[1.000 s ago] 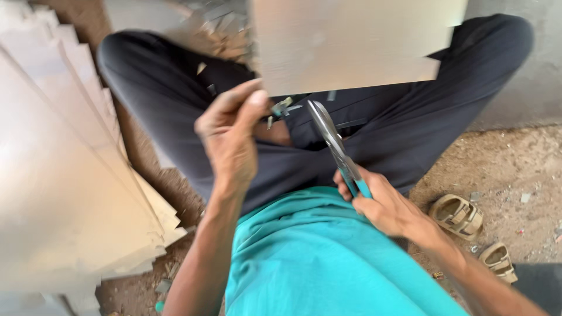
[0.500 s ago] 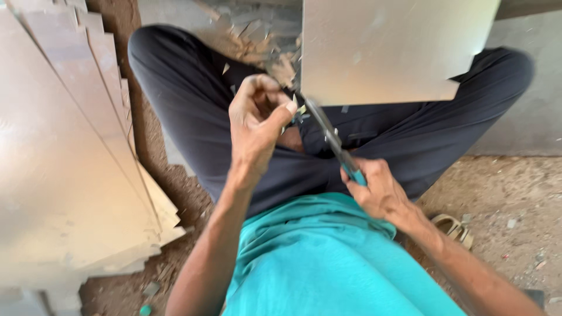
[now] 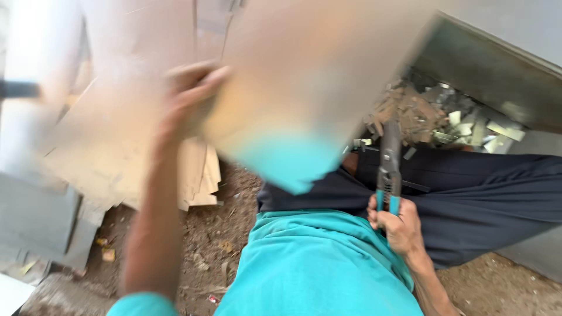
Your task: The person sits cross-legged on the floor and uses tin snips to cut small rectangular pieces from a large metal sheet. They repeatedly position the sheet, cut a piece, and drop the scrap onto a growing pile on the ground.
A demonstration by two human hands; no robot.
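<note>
Your right hand (image 3: pixel 397 225) is closed tight around the teal-sleeved handles of the grey metal snips (image 3: pixel 389 169), whose shut blades point up and away from your fist over your dark trouser leg (image 3: pixel 468 199). Your left hand (image 3: pixel 190 96) is raised and badly blurred; its fingers curl over the near left edge of the large pale flat metal sheet (image 3: pixel 304 76), pinching it, and the sheet's lower corner reflects the teal of your shirt (image 3: pixel 316 263). The snips sit just right of that corner, not touching the sheet. Beyond the blades lies a heap of small shiny metal offcuts (image 3: pixel 433 117) under a grey slanted panel (image 3: pixel 492 70). Left of your left forearm, a stack of pale cut sheets (image 3: pixel 99 152) leans over the bare dirt ground (image 3: pixel 211 240), leaving open room between it and your knee. Half a second ago the sheet stood beyond your lap, your left hand pinching at the blades; now the sheet is lifted left and the snips are clear.
</note>
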